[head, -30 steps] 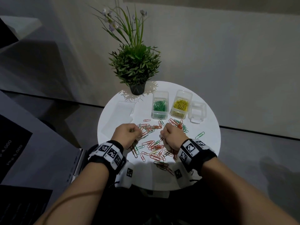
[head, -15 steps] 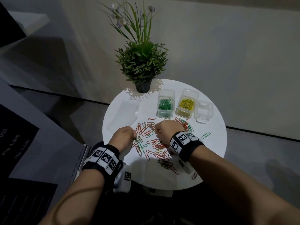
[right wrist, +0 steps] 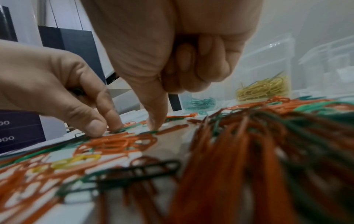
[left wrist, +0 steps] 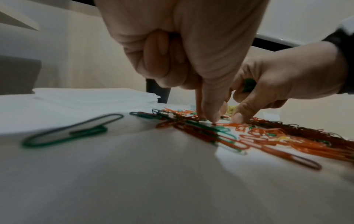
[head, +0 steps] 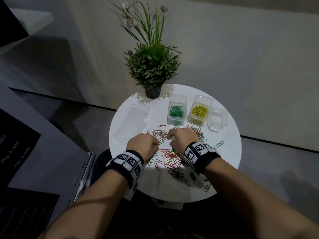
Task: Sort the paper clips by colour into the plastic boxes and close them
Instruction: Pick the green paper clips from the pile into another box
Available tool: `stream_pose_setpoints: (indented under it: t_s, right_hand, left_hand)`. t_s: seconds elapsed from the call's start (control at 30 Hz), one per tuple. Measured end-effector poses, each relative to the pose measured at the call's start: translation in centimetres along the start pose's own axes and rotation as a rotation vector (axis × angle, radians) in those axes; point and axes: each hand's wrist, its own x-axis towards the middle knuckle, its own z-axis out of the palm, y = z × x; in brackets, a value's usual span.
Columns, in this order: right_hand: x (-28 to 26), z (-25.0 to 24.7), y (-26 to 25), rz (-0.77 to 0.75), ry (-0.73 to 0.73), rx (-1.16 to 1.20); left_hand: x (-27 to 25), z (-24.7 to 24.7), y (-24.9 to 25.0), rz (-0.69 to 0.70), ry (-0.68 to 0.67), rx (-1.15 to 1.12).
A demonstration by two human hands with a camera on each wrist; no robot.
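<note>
Red, green and a few yellow paper clips (head: 170, 155) lie heaped mid-table. Behind them stand three open clear boxes: one holding green clips (head: 176, 112), one holding yellow clips (head: 198, 112), one empty (head: 216, 120). My left hand (head: 156, 144) is curled, with thumb and forefinger down on a green clip (right wrist: 114, 130) in the pile. My right hand (head: 170, 138) is curled too, and it keeps green clips (left wrist: 249, 84) in its palm. Its fingertips (right wrist: 155, 128) touch the pile beside the left hand.
A potted plant (head: 152, 91) stands at the back of the round white table (head: 227, 163). Clear lids (head: 131, 121) lie at the left. One green clip (head: 218, 145) lies apart at the right. A dark board with printed figures (head: 15, 152) stands left of the table.
My right hand has moved left and forward across the pile, close to the left hand. The left hand has edged forward slightly. The head view has shifted.
</note>
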Motion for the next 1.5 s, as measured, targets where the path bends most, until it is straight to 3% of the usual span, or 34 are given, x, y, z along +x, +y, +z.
stream_pose_setpoints:
  t_s: [0.23,0.53,0.7,0.8,1.0,1.07,1.13,1.27,1.37,1.5]
  right_hand:
    - [0.0,0.3,0.2,-0.02,0.018,-0.025]
    - [0.7,0.5,0.0,-0.087,-0.002,-0.101]
    - [0.6,1.0,0.2,-0.102,-0.03,-0.132]
    - [0.4,1.0,0.3,-0.091,-0.018,-0.106]
    - [0.7,0.7,-0.9,-0.049,-0.125,-0.231]
    - [0.7,0.7,-1.3,-0.034,-0.183,-0.245]
    - [0.5,0.8,-1.5,-0.018,-0.21,-0.242]
    - [-0.5,0.9,-1.1,0.026,-0.173,-0.133]
    - [-0.9,0.6,-0.5,0.112,-0.085,0.145]
    - [-1.6,0.1,-0.4,0.251,0.012,0.697]
  left_hand:
    - [0.1,0.6,0.2,0.08,-0.012,0.086]
    - [-0.5,-0.2,-1.6,-0.172,0.018,-0.693]
    - [-1.3,-0.5,-2.7,-0.233,0.035,-0.788]
    - [-2.1,-0.9,-2.6,-0.235,-0.036,-0.933]
    - [-2.3,-1.3,-2.9,-0.379,-0.145,-1.154]
    - [-2.2,-0.9,-3.1,-0.356,-0.105,-1.039]
    - [-2.1,-0.2,-3.6,-0.228,-0.024,-0.746]
    - [-1.9,-0.6,-3.5,0.007,-0.092,-0.118]
    - [-1.1,-1.2,-2.9,0.171,-0.057,0.124]
    - [-0.8,-1.1,-2.6,0.24,-0.114,0.236]
